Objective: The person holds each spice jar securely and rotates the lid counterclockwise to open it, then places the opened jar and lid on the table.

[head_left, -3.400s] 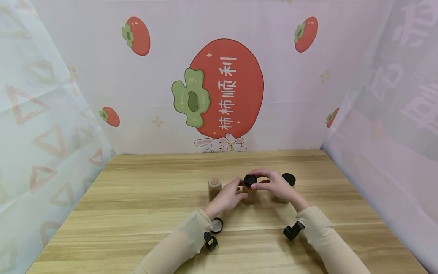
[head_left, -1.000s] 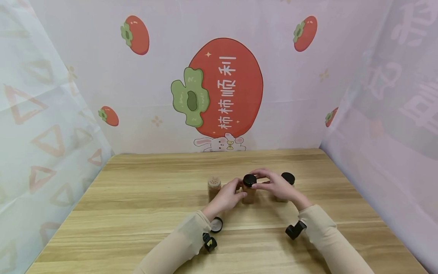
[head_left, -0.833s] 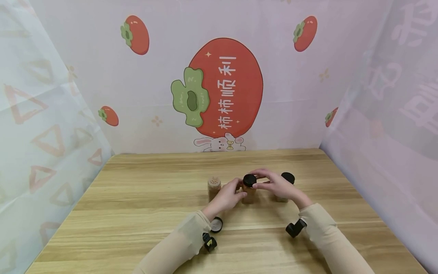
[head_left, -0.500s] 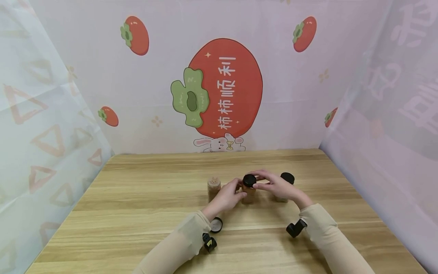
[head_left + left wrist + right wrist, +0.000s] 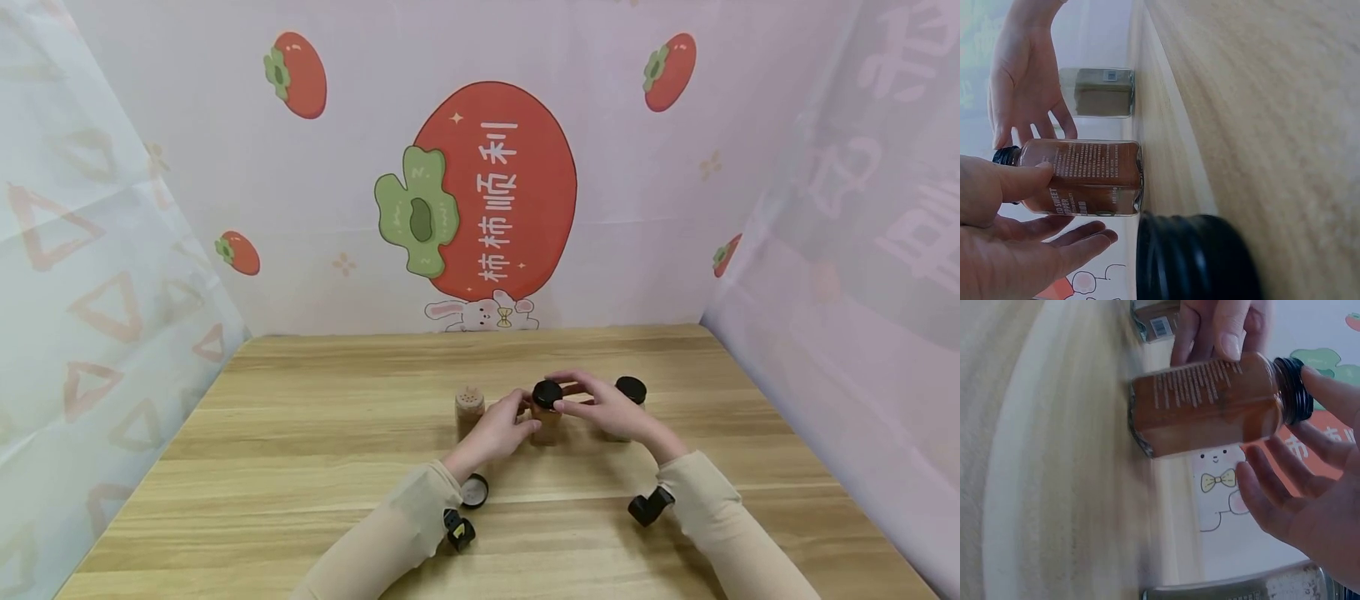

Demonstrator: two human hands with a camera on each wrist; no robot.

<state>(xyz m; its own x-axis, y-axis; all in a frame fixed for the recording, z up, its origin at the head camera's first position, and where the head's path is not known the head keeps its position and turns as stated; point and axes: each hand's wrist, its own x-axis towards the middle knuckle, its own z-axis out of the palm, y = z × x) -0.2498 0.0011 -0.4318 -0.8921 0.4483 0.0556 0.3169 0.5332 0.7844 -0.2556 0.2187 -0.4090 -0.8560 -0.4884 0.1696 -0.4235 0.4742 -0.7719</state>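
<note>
Reddish-brown powder fills a glass spice jar [image 5: 546, 427] standing upright on the table, its label partly reading "SWEET" in the left wrist view. My left hand [image 5: 497, 429] holds the jar's body from the left, thumb across the near side. With thumb and fingers, my right hand [image 5: 609, 408] pinches the black screw cap [image 5: 547, 394], which sits on the jar's neck; the right wrist view also shows this cap [image 5: 1295, 390]. Left of my left hand stands a second spice jar [image 5: 470, 407], uncapped, its perforated shaker top exposed. A loose black cap [image 5: 474, 492] lies beside my left wrist.
A third spice jar [image 5: 632, 392], black-capped, stands behind my right hand; greenish-brown contents [image 5: 1104, 97] show in the left wrist view. Printed cloth walls [image 5: 487, 192] enclose the wooden table [image 5: 337, 467] at the back and sides.
My right wrist has shifted slightly right, and its fingers have changed position a little around the cap. The left hand and the jars stay in place.
</note>
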